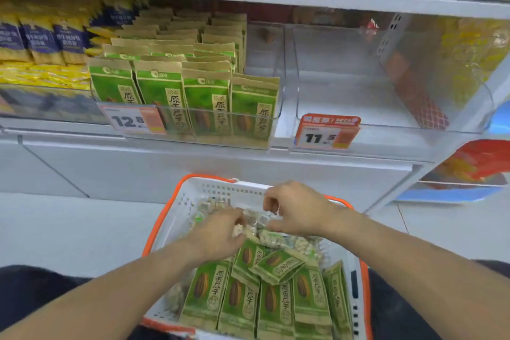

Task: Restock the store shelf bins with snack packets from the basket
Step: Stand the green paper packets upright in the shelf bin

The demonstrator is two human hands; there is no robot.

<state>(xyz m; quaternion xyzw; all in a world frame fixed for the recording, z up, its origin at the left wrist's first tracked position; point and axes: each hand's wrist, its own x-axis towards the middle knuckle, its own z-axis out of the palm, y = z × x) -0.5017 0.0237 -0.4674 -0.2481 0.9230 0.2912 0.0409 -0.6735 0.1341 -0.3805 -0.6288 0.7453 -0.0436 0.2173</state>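
Clear lumpy snack packets (pixel 278 237) pinched by both hands (pixel 220 232) (pixel 298 210); white perforated basket (pixel 176 218).

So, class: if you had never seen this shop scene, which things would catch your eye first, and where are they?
First, both hands, left hand and right hand, gripping pale snack packets in the white basket at bottom centre, with green packets filling its near end. Above, the left bin is packed with green packets; the clear bin right of it looks nearly bare.

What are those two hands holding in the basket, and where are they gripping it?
Both the left hand and right hand pinch clear packets of pale snacks at the basket's far end, seemingly by their upper edges; blur hides the exact grip.
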